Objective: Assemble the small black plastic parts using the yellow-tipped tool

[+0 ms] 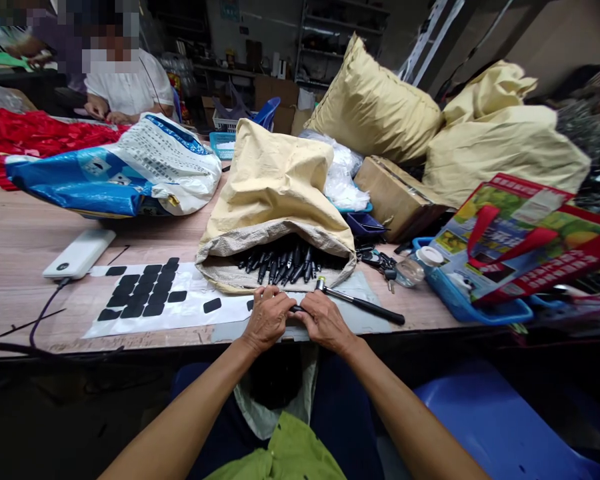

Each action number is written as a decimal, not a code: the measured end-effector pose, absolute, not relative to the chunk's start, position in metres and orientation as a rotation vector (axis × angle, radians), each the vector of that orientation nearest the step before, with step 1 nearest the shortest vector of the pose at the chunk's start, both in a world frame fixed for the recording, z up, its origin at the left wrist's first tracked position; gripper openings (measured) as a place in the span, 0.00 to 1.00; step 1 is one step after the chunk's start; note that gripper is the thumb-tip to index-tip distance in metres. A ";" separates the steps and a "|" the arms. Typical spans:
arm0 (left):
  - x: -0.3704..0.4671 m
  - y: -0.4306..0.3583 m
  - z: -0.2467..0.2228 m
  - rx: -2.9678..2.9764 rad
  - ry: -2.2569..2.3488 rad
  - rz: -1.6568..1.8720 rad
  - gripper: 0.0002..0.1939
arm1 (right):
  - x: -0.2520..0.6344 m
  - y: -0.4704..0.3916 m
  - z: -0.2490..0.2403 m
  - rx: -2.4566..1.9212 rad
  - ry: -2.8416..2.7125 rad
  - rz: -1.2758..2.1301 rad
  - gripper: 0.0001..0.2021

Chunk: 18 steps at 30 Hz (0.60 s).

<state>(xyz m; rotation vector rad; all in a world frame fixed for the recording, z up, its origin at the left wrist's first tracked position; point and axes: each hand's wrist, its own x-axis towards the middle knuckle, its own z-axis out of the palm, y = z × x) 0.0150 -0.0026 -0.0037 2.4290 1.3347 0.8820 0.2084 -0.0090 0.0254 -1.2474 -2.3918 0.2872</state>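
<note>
At the table's front edge, my left hand (269,317) and my right hand (326,320) are close together, fingers closed on a small black rod-like part (296,309). Most of that part is hidden by the fingers. Just beyond them lies an open cream cloth sack (275,193), its mouth facing me, with several black pen-like parts (285,263) inside. A hammer (365,305) with a black grip rests to the right of my right hand. Left of my hands, a white sheet (190,280) carries several black rounded stickers (145,287).
A white power bank (80,253) with a cable lies left. Behind it is a blue and white bag (115,173). On the right stand a blue basket (500,313), a clear bottle (411,272) and a wooden box (397,193). A person (130,87) sits across the table.
</note>
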 end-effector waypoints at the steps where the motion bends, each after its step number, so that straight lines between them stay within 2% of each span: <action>1: 0.015 -0.002 -0.004 2.428 1.341 0.886 0.12 | 0.208 -0.009 0.024 -1.246 -2.380 0.293 0.09; 8: 0.016 -0.001 -0.005 2.448 1.304 0.875 0.12 | 0.215 -0.009 0.023 -1.185 -2.366 0.388 0.05; 13: 0.016 -0.001 -0.004 2.452 1.310 0.870 0.09 | 0.229 -0.013 0.027 -1.222 -2.270 0.372 0.07; 18: 0.017 -0.002 -0.002 2.462 1.311 0.870 0.09 | 0.258 -0.004 0.027 -1.394 -2.121 0.068 0.07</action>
